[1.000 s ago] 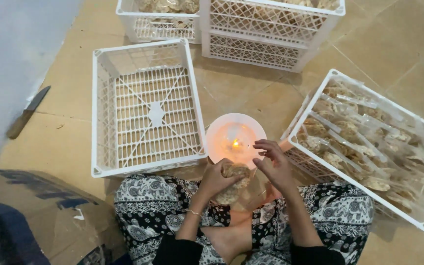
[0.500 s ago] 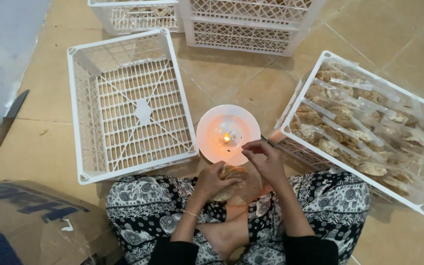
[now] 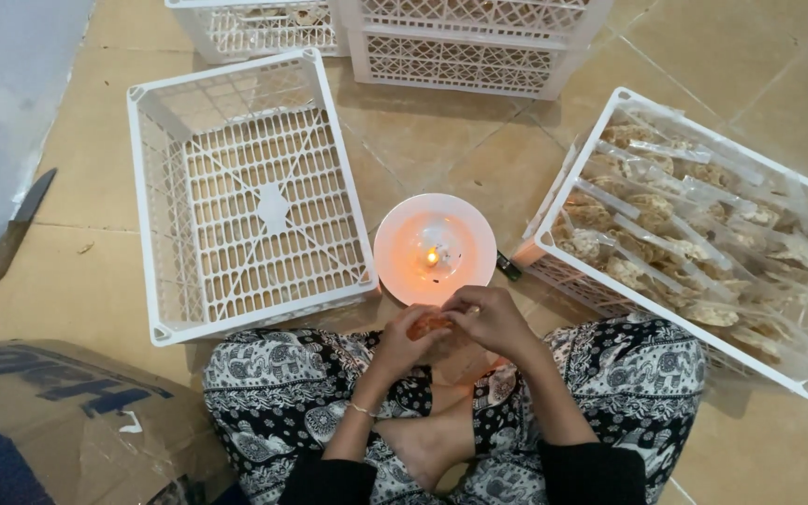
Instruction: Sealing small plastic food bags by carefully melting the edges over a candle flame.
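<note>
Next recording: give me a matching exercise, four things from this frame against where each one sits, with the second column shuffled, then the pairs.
Things:
1. empty white crate
2. crate of bagged crackers
3. knife
4. lit candle on a plate

Places:
A. on the floor by the wall at far left
B. straight ahead of both hands
C. on the person's right
D. on the person's left, next to the plate

Pairs: 1-D, 2-C, 3-A, 4-B
</note>
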